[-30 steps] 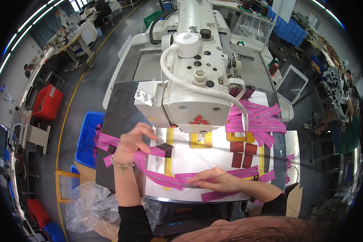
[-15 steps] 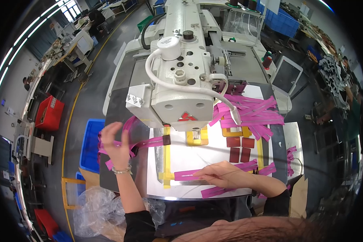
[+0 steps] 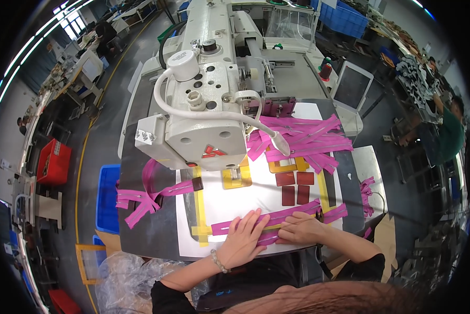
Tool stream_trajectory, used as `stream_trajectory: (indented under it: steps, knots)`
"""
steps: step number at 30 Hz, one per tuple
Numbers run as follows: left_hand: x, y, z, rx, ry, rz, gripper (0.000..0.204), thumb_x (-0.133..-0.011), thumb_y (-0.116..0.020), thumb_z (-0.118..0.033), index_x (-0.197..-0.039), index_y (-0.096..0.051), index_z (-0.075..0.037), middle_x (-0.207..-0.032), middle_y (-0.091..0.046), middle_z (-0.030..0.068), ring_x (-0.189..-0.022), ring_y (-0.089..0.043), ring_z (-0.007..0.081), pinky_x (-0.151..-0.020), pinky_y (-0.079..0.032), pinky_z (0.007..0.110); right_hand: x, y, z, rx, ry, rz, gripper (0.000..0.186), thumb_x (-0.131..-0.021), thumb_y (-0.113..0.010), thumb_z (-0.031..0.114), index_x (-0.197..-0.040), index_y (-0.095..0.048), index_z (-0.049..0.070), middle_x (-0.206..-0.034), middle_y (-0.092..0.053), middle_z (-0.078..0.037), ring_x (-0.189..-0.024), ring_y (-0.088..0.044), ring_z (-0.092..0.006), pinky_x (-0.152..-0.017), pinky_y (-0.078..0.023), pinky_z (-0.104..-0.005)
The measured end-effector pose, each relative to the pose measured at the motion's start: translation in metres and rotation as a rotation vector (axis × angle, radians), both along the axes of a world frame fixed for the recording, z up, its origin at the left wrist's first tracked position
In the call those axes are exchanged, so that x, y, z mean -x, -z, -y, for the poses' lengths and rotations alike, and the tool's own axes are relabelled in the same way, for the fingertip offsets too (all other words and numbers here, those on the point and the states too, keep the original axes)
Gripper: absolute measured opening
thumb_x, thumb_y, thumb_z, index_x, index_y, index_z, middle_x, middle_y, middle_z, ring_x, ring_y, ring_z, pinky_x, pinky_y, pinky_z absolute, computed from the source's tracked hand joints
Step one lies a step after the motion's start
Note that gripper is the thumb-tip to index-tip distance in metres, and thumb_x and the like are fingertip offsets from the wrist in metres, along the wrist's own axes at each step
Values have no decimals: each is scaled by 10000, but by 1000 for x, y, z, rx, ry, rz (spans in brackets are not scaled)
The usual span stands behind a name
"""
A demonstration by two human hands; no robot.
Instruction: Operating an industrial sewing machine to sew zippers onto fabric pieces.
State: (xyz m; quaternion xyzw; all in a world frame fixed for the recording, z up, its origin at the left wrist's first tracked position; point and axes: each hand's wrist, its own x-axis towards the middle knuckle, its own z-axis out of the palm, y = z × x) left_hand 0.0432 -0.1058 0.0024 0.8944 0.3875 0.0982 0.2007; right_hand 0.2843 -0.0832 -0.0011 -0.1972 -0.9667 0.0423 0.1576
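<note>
My left hand (image 3: 241, 239) lies at the front of the white board (image 3: 193, 230), fingers apart across a pink zipper strip (image 3: 224, 228). Just right of it, my right hand (image 3: 302, 229) has bent fingers pressed together on a lower pink strip (image 3: 269, 238). Beyond them are red plates (image 3: 288, 194), yellow fixtures (image 3: 236, 183) and a large pile of pink zippers (image 3: 318, 138). More pink strips (image 3: 135, 198) lie loose on the dark table to the left, one with a dark tab (image 3: 197, 184) at its end.
A white sewing machine (image 3: 182, 131) overhangs the board. Blue (image 3: 107, 199) and red (image 3: 54, 162) bins stand at left, with clear plastic (image 3: 125, 288) below. A tilted screen (image 3: 350, 89) is at back right. Co-workers (image 3: 452, 131) sit at benches on both sides.
My left hand has let go of the strips at left and moved down-right onto the front zippers. My right hand has shifted rightward, fingers more curled. The whole view has shifted slightly.
</note>
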Motion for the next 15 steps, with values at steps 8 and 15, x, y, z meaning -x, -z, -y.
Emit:
stream_trajectory:
  steps: [8,15]
  knots:
    - [2,-3,-29,-59,38,-10,759,-748,-714,-301,-1398,-359,-138,-1401,-358,145,-1290,-360,280,-1030,-249,479,3,-1,-25,-73,62,-47,306,-772,-694,355,-776,-499,119,-760,-478,-1,-698,-501,-144,-608,-378,-279]
    - [11,-21,-65,-107,27,90,562,-764,-695,-239,-1281,-503,-130,-1309,-471,112,-1233,-419,279,-1022,-270,453,-9,-32,-49,233,596,-60,467,-640,-808,305,-932,-526,75,-944,-509,-88,-857,-546,-268,-711,-433,-365]
